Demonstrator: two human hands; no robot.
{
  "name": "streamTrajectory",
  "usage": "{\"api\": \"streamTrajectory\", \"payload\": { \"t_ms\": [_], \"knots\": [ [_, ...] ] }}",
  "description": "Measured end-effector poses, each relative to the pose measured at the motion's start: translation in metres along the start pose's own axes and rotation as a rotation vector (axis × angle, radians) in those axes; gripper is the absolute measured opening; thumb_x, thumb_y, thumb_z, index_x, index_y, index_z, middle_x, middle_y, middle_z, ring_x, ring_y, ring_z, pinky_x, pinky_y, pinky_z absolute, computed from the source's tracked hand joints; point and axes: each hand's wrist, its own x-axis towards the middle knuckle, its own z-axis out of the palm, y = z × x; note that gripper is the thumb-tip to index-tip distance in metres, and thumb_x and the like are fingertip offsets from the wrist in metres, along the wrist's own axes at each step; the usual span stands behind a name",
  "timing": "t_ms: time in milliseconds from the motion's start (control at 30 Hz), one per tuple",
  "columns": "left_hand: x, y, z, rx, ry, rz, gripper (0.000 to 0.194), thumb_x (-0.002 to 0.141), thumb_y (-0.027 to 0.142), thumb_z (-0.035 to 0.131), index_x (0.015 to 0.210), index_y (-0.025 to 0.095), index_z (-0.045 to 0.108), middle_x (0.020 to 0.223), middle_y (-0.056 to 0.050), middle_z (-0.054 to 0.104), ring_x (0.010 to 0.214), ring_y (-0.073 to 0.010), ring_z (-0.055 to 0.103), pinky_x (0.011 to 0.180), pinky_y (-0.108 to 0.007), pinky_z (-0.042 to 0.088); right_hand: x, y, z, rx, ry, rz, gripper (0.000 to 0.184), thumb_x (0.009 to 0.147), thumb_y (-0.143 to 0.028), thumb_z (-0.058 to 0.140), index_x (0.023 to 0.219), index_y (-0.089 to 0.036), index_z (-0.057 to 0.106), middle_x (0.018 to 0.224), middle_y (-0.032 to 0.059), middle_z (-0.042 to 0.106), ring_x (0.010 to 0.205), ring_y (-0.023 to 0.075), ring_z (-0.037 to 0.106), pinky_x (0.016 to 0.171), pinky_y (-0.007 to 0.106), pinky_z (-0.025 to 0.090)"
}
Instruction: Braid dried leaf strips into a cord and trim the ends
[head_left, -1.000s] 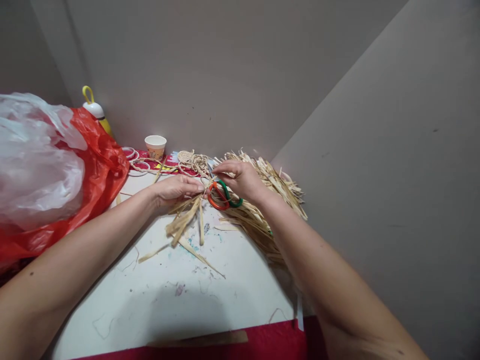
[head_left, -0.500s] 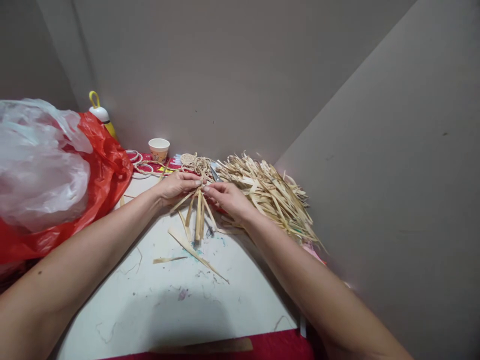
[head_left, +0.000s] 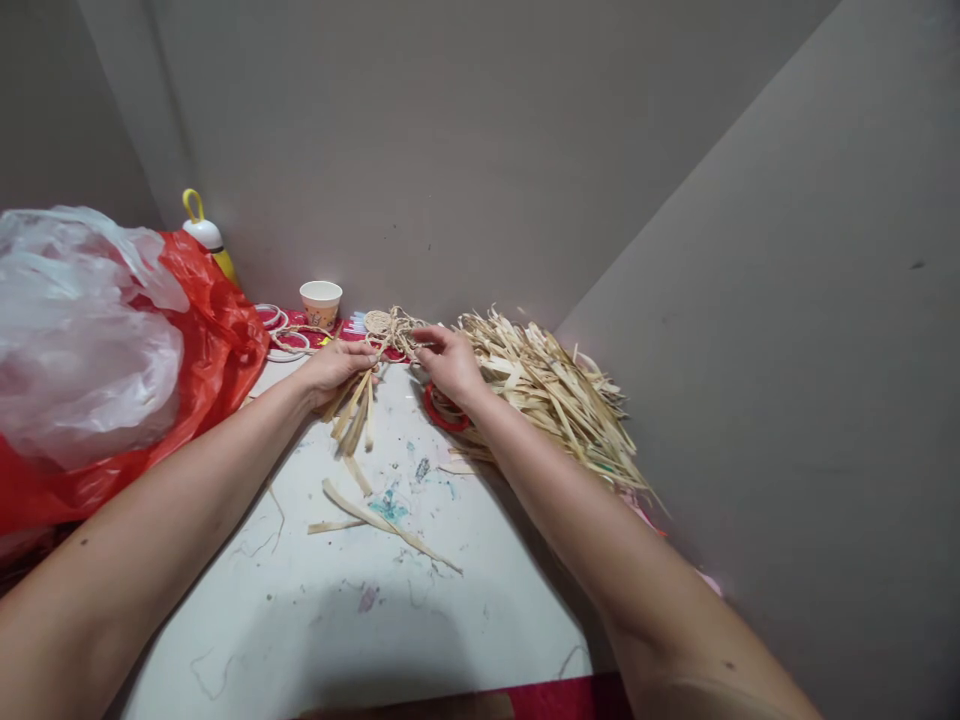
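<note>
Leftward of the straw pile, the left hand pinched dry strips; the right hand had an unclear grip.

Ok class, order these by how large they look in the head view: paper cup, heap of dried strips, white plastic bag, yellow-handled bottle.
1. White plastic bag
2. Heap of dried strips
Paper cup and yellow-handled bottle: too alike to rank; the bottle is partly hidden.
</note>
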Motion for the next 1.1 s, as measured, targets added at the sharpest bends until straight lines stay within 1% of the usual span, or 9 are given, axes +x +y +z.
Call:
{"api": "streamTrajectory", "payload": {
  "t_ms": [100, 167, 233, 333, 433, 567, 700, 867, 1100],
  "knots": [
    [0.000, 0.002, -0.002, 0.002, -0.016, 0.016, 0.012, 0.069, 0.007, 0.070, 0.078, 0.012, 0.065, 0.059, -0.001, 0.063, 0.048, -0.0089, 0.060, 0.049, -0.019, 0.047, 0.006, -0.001, 0.007, -0.307, -0.048, -0.394, 0.046, 0.074, -0.003, 0.055, 0.117, -0.019, 0.062, 0.136, 0.0129, 0.052, 0.122, 0.0225, 0.049, 0.101, 0.041, 0.040],
    [-0.001, 0.003, -0.004, 0.008, -0.047, 0.024, 0.011, 0.070, 0.006, 0.068, 0.079, 0.012, 0.064, 0.062, -0.002, 0.065, 0.051, -0.0082, 0.061, 0.045, -0.016, 0.043, 0.010, -0.008, 0.008, -0.475, -0.129, -0.544, 0.035, 0.078, -0.010, 0.058, 0.111, -0.020, 0.065, 0.141, 0.0127, 0.047, 0.130, 0.0259, 0.040, 0.104, 0.045, 0.034],
    [-0.001, 0.004, -0.005, 0.023, -0.070, 0.026, 0.010, 0.071, 0.007, 0.067, 0.079, 0.012, 0.064, 0.068, -0.004, 0.067, 0.055, -0.0092, 0.063, 0.042, -0.014, 0.040, 0.014, -0.016, 0.005, -0.568, -0.230, -0.598, 0.018, 0.083, -0.018, 0.057, 0.097, -0.019, 0.068, 0.129, 0.0126, 0.057, 0.122, 0.0261, 0.046, 0.099, 0.043, 0.036],
    [-0.003, 0.006, -0.003, 0.032, -0.064, 0.025, 0.007, 0.073, 0.006, 0.065, 0.077, 0.011, 0.062, 0.072, -0.007, 0.069, 0.059, -0.0108, 0.065, 0.047, -0.016, 0.044, 0.018, -0.028, -0.006, -0.564, -0.333, -0.482, 0.015, 0.084, -0.021, 0.056, 0.090, -0.017, 0.069, 0.089, 0.0072, 0.069, 0.084, 0.0179, 0.059, 0.081, 0.030, 0.041],
    [-0.003, 0.007, 0.000, 0.033, -0.019, 0.032, 0.006, 0.074, 0.006, 0.062, 0.074, 0.011, 0.061, 0.068, -0.005, 0.067, 0.055, -0.0097, 0.063, 0.051, -0.019, 0.048, 0.019, -0.033, -0.017, -0.456, -0.337, -0.329, 0.017, 0.082, -0.022, 0.058, 0.092, -0.015, 0.069, 0.073, 0.0020, 0.065, 0.064, 0.0113, 0.053, 0.066, 0.022, 0.038],
    [0.000, 0.007, 0.001, 0.077, 0.079, 0.061, 0.008, 0.072, 0.005, 0.061, 0.072, 0.013, 0.059, 0.060, 0.000, 0.062, 0.040, -0.0050, 0.049, 0.040, -0.018, 0.037, 0.021, -0.025, -0.015, -0.455, -0.288, -0.259, 0.014, 0.079, -0.019, 0.060, 0.085, -0.016, 0.072, 0.073, 0.0024, 0.066, 0.064, 0.0107, 0.052, 0.062, 0.022, 0.035],
    [0.006, 0.000, 0.002, 0.286, 0.216, 0.124, 0.009, 0.070, 0.006, 0.061, 0.066, 0.013, 0.059, 0.054, 0.002, 0.058, 0.035, -0.0016, 0.034, 0.036, -0.017, 0.023, 0.026, -0.003, 0.006, -0.508, -0.234, -0.178, 0.015, 0.077, -0.020, 0.061, 0.085, -0.018, 0.074, 0.074, 0.0026, 0.067, 0.064, 0.0117, 0.053, 0.061, 0.022, 0.035],
    [0.018, -0.017, -0.002, 0.540, 0.314, 0.268, 0.013, 0.066, 0.005, 0.058, 0.070, 0.014, 0.066, 0.055, 0.001, 0.063, 0.049, -0.0079, 0.052, 0.055, -0.020, 0.041, 0.034, 0.019, 0.030, -0.510, -0.185, -0.091, 0.016, 0.076, -0.021, 0.061, 0.083, -0.018, 0.075, 0.078, 0.0047, 0.070, 0.069, 0.0143, 0.057, 0.064, 0.024, 0.038],
    [0.037, -0.029, -0.006, 0.694, 0.392, 0.312, 0.023, 0.067, 0.009, 0.058, 0.084, 0.014, 0.072, 0.059, -0.001, 0.066, 0.060, -0.0142, 0.060, 0.066, -0.025, 0.046, 0.035, 0.019, 0.039, -0.572, -0.133, -0.021, 0.016, 0.078, -0.022, 0.060, 0.086, -0.018, 0.072, 0.086, 0.0075, 0.071, 0.080, 0.0177, 0.061, 0.072, 0.025, 0.043]
  ]
}}
